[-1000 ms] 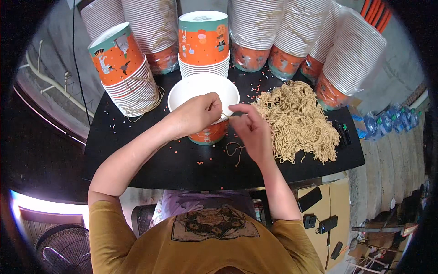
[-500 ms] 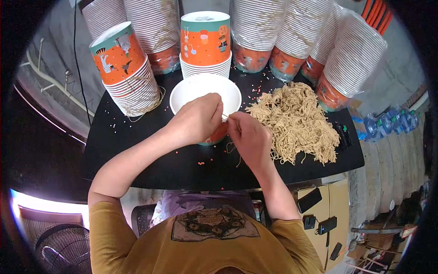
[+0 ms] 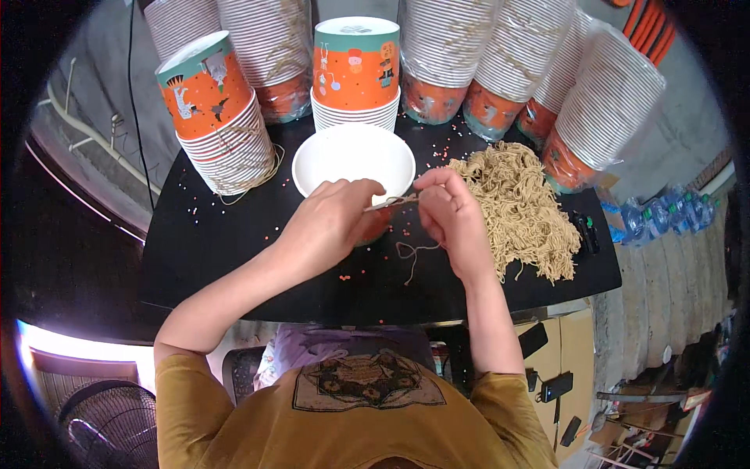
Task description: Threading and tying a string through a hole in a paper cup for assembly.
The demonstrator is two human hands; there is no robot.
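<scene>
2 hands (image 3: 324, 223), black table (image 3: 367, 301), grey wall (image 3: 691, 133)

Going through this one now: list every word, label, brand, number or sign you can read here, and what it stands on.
None can be read.
Upturned orange-and-green paper cup: dark mark on its white base, too small to read.
Mustard-yellow fabric shirt: dark printed panel on it; any lettering is too small to read.
Clear-and-blue plastic bottles: any labels are too blurred to read.
</scene>
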